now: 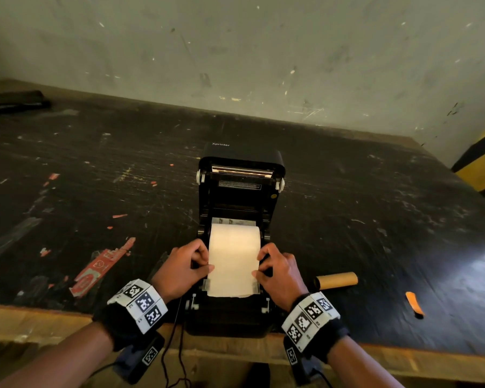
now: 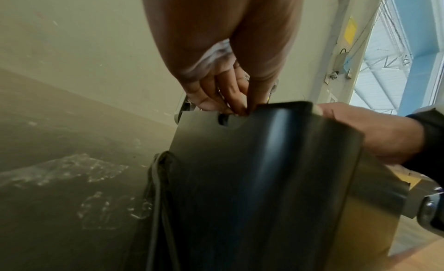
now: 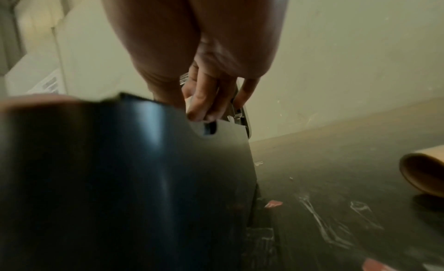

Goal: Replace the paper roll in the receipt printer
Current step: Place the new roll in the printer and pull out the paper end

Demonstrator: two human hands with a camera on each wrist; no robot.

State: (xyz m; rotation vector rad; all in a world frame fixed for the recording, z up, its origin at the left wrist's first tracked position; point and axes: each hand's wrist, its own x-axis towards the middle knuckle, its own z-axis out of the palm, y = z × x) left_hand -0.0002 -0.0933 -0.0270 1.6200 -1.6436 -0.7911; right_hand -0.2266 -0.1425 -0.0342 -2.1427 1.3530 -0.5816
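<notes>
A: Nearest the head camera are 2 forearms with black wrist bands [image 1: 140, 312] carrying checkered marker tags. What do the hands do past them?

B: The left hand [image 1: 184, 268] sits at the left edge of the white paper strip [image 1: 233, 264]; its fingers are curled, thumb tip lying on the sheet's left margin. The right hand [image 1: 277, 271] mirrors it on the right edge, fingers curled, thumb touching the right margin. Whether each truly pinches the sheet or only presses it, I cannot tell.

A: And the paper roll [image 1: 234, 233] itself?

B: It lies in the bay of the black receipt printer [image 1: 241, 191], just beyond the fingertips, between the 2 hands. The strip runs from it toward the person, across the printer's front, ending just past the thumbs.

A: The lid?

B: Lid [image 1: 241, 163] tilted up and back, "Xprinter" on its top.

A: Wrist views?

B: From the left wrist, the fingers [image 2: 223, 96] bunch together at the printer's top edge [image 2: 252, 142]. From the right wrist, the fingers [image 3: 206, 102] do likewise, a bit of white paper by them.

A: Anything else on the table [image 1: 81, 163]?

B: 1 brown cardboard core [image 1: 336, 280] lies right of the printer, near the right hand, apart from it. An orange scrap [image 1: 415, 303] farther right; red torn label [image 1: 95, 271] left.
</notes>
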